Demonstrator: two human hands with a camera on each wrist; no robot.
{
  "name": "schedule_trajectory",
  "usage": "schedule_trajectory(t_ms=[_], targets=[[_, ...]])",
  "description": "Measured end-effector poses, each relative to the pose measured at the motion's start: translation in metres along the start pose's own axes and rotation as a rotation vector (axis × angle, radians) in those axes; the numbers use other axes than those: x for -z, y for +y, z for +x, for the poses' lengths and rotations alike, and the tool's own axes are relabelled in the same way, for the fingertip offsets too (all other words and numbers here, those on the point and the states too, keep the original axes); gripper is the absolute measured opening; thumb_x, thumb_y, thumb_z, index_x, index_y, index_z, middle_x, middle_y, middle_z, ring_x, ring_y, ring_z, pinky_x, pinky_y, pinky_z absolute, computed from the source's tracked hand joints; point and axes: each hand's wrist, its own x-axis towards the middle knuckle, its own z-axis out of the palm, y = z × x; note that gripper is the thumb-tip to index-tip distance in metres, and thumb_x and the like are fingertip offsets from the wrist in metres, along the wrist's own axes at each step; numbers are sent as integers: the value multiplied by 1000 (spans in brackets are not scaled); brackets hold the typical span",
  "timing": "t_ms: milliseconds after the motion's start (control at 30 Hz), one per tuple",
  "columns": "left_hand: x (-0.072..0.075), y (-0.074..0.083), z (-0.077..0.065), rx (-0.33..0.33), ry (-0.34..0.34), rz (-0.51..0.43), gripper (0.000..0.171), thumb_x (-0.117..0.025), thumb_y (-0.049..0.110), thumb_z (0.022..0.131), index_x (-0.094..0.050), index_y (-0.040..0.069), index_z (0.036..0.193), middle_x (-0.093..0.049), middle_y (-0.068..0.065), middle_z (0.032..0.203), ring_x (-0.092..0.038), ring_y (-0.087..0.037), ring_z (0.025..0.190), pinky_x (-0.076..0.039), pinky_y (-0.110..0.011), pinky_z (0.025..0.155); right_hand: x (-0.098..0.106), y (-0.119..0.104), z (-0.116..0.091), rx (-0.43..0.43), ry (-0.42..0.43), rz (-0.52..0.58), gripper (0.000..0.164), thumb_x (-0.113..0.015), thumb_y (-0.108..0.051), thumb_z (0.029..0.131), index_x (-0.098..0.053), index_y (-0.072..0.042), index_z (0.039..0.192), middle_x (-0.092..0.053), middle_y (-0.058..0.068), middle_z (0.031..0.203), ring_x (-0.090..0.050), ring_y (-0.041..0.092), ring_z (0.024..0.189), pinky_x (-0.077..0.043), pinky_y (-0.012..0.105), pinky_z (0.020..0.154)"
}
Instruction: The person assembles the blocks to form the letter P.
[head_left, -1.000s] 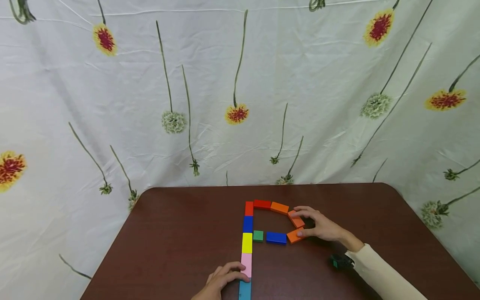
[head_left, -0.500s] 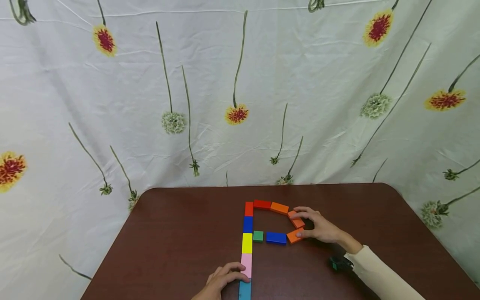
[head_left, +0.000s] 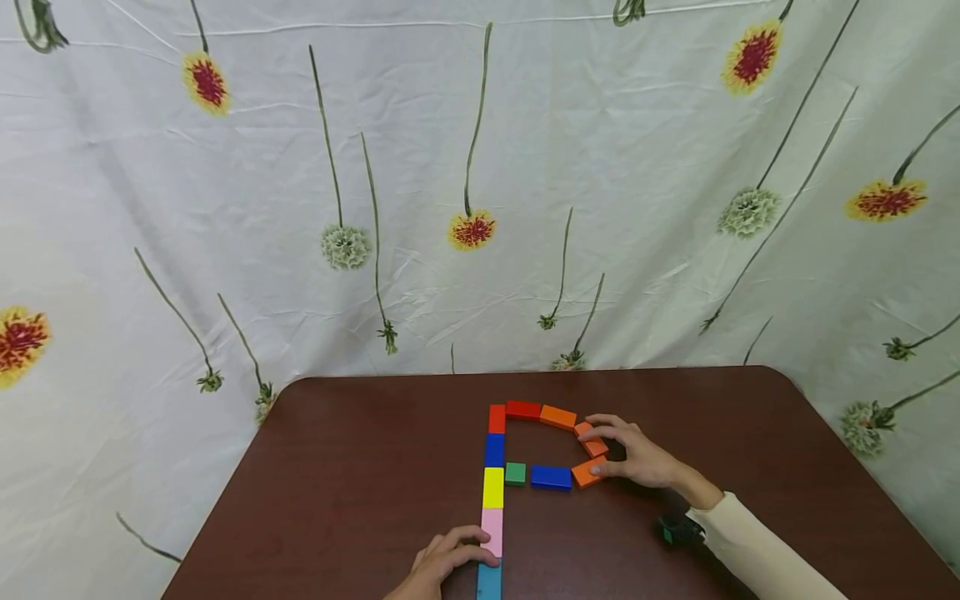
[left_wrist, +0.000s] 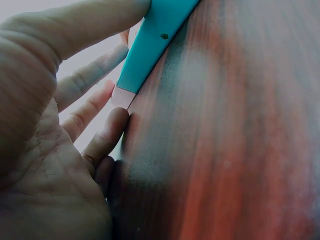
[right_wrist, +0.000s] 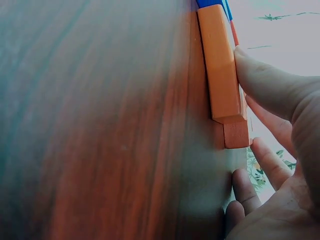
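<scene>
Flat coloured blocks lie on a dark brown table in the head view. A straight column holds a red block (head_left: 497, 418), a blue block (head_left: 495, 450), a yellow block (head_left: 493, 487), a pink block (head_left: 492, 525) and a teal block (head_left: 489, 582). My left hand (head_left: 444, 560) rests at the pink and teal blocks, its thumb on the teal one in the left wrist view. My right hand (head_left: 640, 457) touches the curved side: thumb on the lower orange block (head_left: 585, 474), forefinger on the upper orange block (head_left: 595, 444). Its remaining fingers are loosely bent beside them.
The loop continues with another red block (head_left: 523, 409), another orange block (head_left: 558, 417), a second blue block (head_left: 551, 477) and a green block (head_left: 515, 474). A dark wrist device (head_left: 681, 530) hangs by the right sleeve. Behind the table (head_left: 360, 467) hangs a flowered white cloth (head_left: 420, 167).
The right forearm and wrist have shifted slightly down and left. Both hands keep their places at the blocks, and the blocks stay in the same layout.
</scene>
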Motion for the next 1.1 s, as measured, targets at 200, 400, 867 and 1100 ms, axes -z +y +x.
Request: schedule_trajectory(t_ms=[200,400,867,1100], targets=[[0,1,-1,-7,7,6,46,-81,33,81,-64,34,123,-50,5,138,-37,-5,113,-30,-45,82,-2,-2,0,-6,6,-11,43,-75,-29,90,-66,-10,128,-41,23,148,-37,45,128,-27,60,96],[0,3,-1,-2,4,0,44,-80,33,82,-65,33,123,-51,4,137,-38,-5,114,-31,-45,82,-3,-4,0,-2,4,-22,44,-75,-29,90,-65,-9,128,-41,24,149,-37,47,129,-26,61,97],[-1,1,0,-17,11,8,43,-80,34,82,-65,33,122,-51,5,137,-38,-5,114,-30,-44,82,2,-1,-3,-18,9,56,50,-73,-26,92,-59,-10,137,-39,23,151,-40,48,132,-19,75,104],[0,1,0,-15,8,14,44,-80,34,82,-65,33,123,-50,4,137,-38,-6,113,-31,-45,82,5,-1,-7,-23,-21,3,53,-72,-29,93,-56,-10,140,-40,23,148,-51,32,115,-45,40,94]])
